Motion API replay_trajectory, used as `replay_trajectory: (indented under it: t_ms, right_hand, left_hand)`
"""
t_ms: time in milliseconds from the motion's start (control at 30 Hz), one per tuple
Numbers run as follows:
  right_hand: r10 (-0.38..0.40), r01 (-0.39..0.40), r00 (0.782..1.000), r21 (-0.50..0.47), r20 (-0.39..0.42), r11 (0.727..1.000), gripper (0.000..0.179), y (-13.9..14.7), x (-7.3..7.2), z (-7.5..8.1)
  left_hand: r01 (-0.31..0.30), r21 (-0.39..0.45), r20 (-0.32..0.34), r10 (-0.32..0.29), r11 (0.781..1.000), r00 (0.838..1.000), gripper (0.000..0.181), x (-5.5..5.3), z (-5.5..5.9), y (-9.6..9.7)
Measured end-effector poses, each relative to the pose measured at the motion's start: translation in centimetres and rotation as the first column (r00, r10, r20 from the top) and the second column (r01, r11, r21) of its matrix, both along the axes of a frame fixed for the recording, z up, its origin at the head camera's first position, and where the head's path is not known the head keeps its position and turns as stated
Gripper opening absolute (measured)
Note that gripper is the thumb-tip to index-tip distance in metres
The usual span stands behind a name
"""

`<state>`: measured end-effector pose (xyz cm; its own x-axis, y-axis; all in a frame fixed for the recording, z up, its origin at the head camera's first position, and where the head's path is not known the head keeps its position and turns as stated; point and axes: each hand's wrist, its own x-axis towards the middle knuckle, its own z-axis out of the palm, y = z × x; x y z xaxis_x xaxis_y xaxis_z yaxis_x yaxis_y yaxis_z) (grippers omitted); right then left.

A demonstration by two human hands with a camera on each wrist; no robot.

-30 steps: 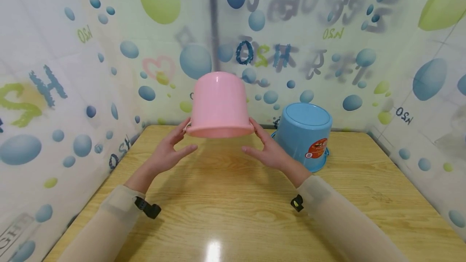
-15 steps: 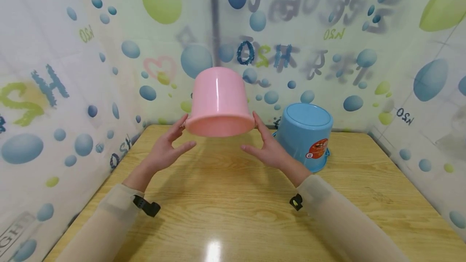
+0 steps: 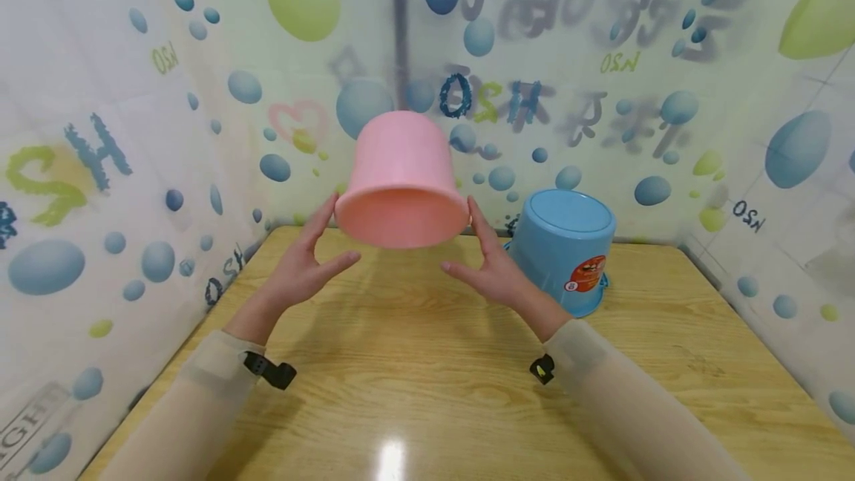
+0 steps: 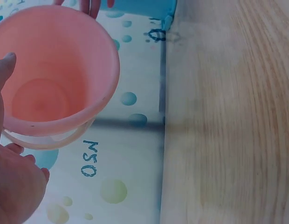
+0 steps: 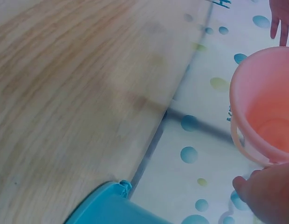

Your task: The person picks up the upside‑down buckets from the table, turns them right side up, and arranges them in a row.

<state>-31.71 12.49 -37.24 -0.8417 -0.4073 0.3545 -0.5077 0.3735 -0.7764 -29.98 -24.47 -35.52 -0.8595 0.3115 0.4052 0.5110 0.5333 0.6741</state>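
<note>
A pink plastic bucket [image 3: 404, 151] is held upside down above the far part of the table in the head view, its mouth tilted toward me. My left hand [image 3: 294, 269] touches its left side near the rim with extended fingers. On the opposite side, my right hand [image 3: 499, 271] presses the rim likewise. Both thumbs point inward, apart from the bucket in the head view. The wrist views show the bucket's inside [image 4: 46, 88] and its pale handle [image 5: 242, 147] hanging along the outer rim. Some fingertips are hidden behind the bucket.
A blue bucket [image 3: 557, 251] with a red label stands upside down on the wooden table [image 3: 414, 370], to the right of my right hand. Patterned white sheeting [image 3: 280, 65] with bubbles and lettering rises behind and beside the table.
Between my hands, the pink bucket has risen slightly and tilted, so more of its inside faces me. Both hands have gone up a little with it. The blue bucket has stayed put.
</note>
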Motion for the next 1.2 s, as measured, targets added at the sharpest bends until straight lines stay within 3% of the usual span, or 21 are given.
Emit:
replay_trajectory:
  t_ms: [233,433,833,967,1067,1200]
  right_hand:
    - [0.031,-0.031,1.000,-0.068,0.005,0.997,0.124,0.0,0.0,0.4]
    - [0.110,-0.100,0.992,-0.159,0.059,0.982,0.130,0.2,0.2,0.8]
    - [0.135,-0.128,0.990,-0.167,0.030,0.978,0.132,0.7,-0.2,1.3]
    - [0.142,-0.135,0.990,-0.197,0.019,0.971,0.132,0.6,-0.4,1.4]
    - [0.154,-0.152,0.988,-0.213,-0.007,0.965,0.129,0.7,-0.6,1.5]
    - [0.153,-0.157,0.988,-0.218,-0.032,0.963,0.123,0.8,-0.8,1.7]
  left_hand:
    - [0.074,0.043,-0.066,-0.071,0.996,0.995,0.109,-0.2,0.3,0.7]
    - [0.148,0.134,-0.065,-0.140,0.980,0.988,0.107,-0.5,0.3,0.9]
    - [0.130,0.165,-0.120,-0.111,0.978,0.987,0.103,-0.8,0.5,0.9]
    - [0.191,0.242,-0.119,-0.167,0.951,0.979,0.101,-1.1,0.4,1.0]
    - [0.256,0.319,-0.102,-0.235,0.912,0.967,0.099,-1.4,0.4,1.1]
    - [0.271,0.363,-0.070,-0.265,0.892,0.962,0.097,-1.5,0.5,1.1]
